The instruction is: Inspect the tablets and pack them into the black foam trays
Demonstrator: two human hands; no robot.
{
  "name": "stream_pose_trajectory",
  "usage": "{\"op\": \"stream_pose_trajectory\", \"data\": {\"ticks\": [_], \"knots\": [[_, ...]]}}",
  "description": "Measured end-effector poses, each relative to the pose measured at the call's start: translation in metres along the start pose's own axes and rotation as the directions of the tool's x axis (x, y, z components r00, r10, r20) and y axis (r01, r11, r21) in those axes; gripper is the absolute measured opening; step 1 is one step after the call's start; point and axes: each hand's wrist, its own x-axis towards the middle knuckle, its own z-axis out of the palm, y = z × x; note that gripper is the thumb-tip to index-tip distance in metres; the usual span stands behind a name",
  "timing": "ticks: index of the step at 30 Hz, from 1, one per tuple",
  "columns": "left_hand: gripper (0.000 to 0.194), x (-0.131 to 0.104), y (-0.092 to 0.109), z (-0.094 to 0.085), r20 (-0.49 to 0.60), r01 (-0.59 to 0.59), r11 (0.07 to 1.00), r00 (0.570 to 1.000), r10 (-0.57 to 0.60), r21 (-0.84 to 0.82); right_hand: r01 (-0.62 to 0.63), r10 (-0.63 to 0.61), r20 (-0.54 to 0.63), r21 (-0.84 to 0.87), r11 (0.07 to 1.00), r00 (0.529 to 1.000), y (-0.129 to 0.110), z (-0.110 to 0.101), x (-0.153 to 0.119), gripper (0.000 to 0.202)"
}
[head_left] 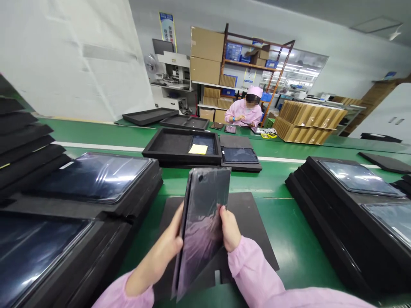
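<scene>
A dark tablet (205, 214) in clear film is held upright and tilted, its back with a camera lens facing me. My left hand (168, 246) grips its left edge, fingers behind it. On the right edge my right hand (229, 226) is closed, thumb on the film. Beneath the tablet lies a flat dark foam sheet (253, 231) on the green table (285, 222). Just beyond are a black foam tray (167, 147) with a yellow note (198, 149) over a dark screen, and another tablet (240, 155) on a foam pad.
Stacked foam trays with film-covered tablets stand at left (96, 175) and right (349, 175). More dark foam trays (28, 141) rise at far left. Across the table sits a person in pink (244, 112), beside cardboard dividers (308, 122). Shelves stand behind.
</scene>
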Motion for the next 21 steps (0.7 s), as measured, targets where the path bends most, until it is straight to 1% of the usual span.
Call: {"op": "stream_pose_trajectory", "data": {"ticks": [1,2,3,5,7,10,13,16,17,19,21], "knots": [[0.089,-0.012,-0.012,-0.006,0.032,0.111,0.994,0.993,-0.111,0.02,-0.023,0.022,-0.015,-0.038,0.999,1.0,-0.006,-0.006,-0.001,0.073],[0.088,-0.021,-0.023,-0.01,0.075,0.222,0.975,0.972,-0.222,0.016,-0.041,0.039,-0.023,-0.076,0.996,0.999,-0.012,-0.011,-0.002,0.071],[0.084,-0.028,-0.033,-0.011,0.062,0.289,0.957,0.955,-0.289,0.003,-0.05,0.047,-0.028,-0.112,0.992,0.999,-0.017,-0.015,-0.003,0.07],[0.078,-0.034,-0.048,-0.007,0.019,0.356,0.934,0.934,-0.356,-0.027,-0.042,0.035,-0.041,-0.178,0.983,0.999,-0.025,-0.02,-0.007,0.068],[0.075,-0.034,-0.058,0.0,-0.014,0.376,0.923,0.926,-0.378,-0.082,-0.027,0.013,-0.06,-0.238,0.971,0.998,-0.028,-0.022,-0.012,0.067],[0.07,-0.034,-0.073,0.004,0.006,0.381,0.907,0.922,-0.387,-0.18,-0.016,-0.01,-0.084,-0.301,0.953,0.996,-0.027,-0.026,-0.019,0.066],[0.07,-0.04,-0.09,0.002,0.031,0.36,0.902,0.931,-0.364,-0.236,0.008,-0.049,-0.114,-0.334,0.943,0.992,-0.025,-0.037,-0.024,0.068],[0.072,-0.047,-0.105,-0.001,0.053,0.353,0.892,0.934,-0.353,-0.282,0.023,-0.082,-0.135,-0.388,0.921,0.988,-0.023,-0.052,-0.027,0.063],[0.072,-0.048,-0.108,-0.001,0.055,0.346,0.893,0.937,-0.345,-0.288,0.045,-0.11,-0.128,-0.43,0.902,0.986,-0.021,-0.056,-0.028,0.061],[0.071,-0.05,-0.114,-0.001,0.049,0.318,0.905,0.947,-0.317,-0.282,0.131,-0.229,-0.109,-0.555,0.821,0.967,-0.018,-0.062,-0.029,0.058],[0.07,-0.05,-0.118,0.001,0.033,0.293,0.92,0.955,-0.295,-0.261,0.234,-0.393,-0.075,-0.698,0.677,0.916,-0.017,-0.062,-0.03,0.055]]}}
